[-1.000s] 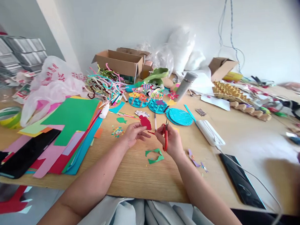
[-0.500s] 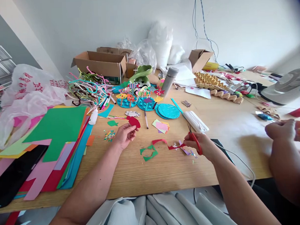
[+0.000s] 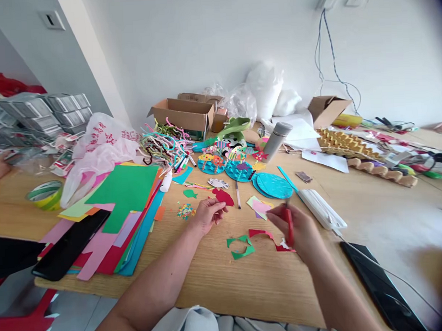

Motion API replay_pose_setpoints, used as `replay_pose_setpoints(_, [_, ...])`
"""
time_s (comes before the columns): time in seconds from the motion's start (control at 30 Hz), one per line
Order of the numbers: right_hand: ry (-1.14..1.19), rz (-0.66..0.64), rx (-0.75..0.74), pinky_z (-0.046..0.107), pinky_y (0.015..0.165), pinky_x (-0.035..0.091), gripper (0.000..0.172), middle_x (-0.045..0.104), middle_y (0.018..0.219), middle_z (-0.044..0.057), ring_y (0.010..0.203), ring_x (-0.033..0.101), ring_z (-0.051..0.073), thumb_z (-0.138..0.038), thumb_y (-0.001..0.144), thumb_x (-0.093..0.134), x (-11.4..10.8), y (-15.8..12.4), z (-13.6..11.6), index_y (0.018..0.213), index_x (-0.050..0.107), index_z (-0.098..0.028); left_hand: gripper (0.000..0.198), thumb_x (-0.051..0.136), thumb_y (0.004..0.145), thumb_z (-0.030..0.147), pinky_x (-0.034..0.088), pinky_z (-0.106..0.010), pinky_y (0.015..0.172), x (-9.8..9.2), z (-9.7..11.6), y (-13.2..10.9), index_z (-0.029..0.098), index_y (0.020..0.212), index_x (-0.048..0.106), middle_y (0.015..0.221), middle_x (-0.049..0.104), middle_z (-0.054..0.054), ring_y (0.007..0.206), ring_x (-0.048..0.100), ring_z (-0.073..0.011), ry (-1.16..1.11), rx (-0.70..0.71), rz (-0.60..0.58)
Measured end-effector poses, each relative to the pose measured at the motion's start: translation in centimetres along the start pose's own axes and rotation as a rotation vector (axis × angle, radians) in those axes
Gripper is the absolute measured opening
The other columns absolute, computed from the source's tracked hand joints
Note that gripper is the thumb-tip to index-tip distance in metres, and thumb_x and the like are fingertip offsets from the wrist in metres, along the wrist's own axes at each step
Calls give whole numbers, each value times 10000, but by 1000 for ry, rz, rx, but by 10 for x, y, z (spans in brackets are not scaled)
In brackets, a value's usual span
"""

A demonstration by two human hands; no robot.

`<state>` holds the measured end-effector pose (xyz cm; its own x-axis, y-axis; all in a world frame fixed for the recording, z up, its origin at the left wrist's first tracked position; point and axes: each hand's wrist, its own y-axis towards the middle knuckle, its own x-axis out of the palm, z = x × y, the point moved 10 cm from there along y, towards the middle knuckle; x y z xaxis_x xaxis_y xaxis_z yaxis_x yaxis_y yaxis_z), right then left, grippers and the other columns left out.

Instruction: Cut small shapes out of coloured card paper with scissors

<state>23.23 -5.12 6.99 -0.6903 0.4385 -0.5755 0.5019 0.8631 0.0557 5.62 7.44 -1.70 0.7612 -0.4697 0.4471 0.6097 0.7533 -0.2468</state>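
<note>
Your left hand's (image 3: 209, 216) fingertips pinch the dark-red paper cutout (image 3: 223, 197), beyond the ring-like green paper offcut (image 3: 245, 253). Your right hand (image 3: 299, 229), blurred fingers around red-handled scissors (image 3: 290, 225), has released the curved red paper strip (image 3: 259, 231) right of that offcut; the cutout seems trimmed free.

On the bench (image 3: 204, 288), a phone (image 3: 76, 242) lies on paper sheets (image 3: 130, 184) near the left front corner, pipe cleaners (image 3: 165, 146) behind, a cardboard box (image 3: 182, 111) towards the back edge, paper scraps (image 3: 243, 253) towards the front, a power strip (image 3: 321, 207) right of these

The right hand (image 3: 301, 229), blurred, partly hides the red scissors (image 3: 289, 227).
</note>
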Motion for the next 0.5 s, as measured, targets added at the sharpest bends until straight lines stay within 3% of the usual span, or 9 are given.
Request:
replay_pose_setpoints(0.07, [100,-75,-31,312,585,451,329,642,681,52,622,585,208,-509,678,679,37,10,-19,740,566,-207,284,723,603,374,264,-187,351,2,-1,0,106,611,627,536,552,-14,408,437,-55,30,4,-12])
replay_pose_setpoints(0.17, [187,-64,-14,289,545,426,358,588,624,18,582,558,186,-504,629,713,67,23,-29,714,539,-203,290,715,621,382,257,-193,346,3,-3,1,103,609,638,501,537,-13,389,420,-56,73,21,-22])
replay_pose_setpoints(0.4, [152,-86,-4,282,548,392,308,545,617,3,573,501,167,-442,624,695,78,32,-24,691,514,-202,294,684,666,399,266,-191,329,7,-7,3,112,634,630,482,502,5,377,407,-59,135,43,-64])
replay_pose_setpoints(0.5, [135,-184,-42,267,528,375,262,520,602,-10,555,485,153,-406,644,665,82,31,-26,696,516,-197,327,693,664,404,287,-178,325,3,0,3,139,848,639,588,543,19,421,448,-62,77,97,-31])
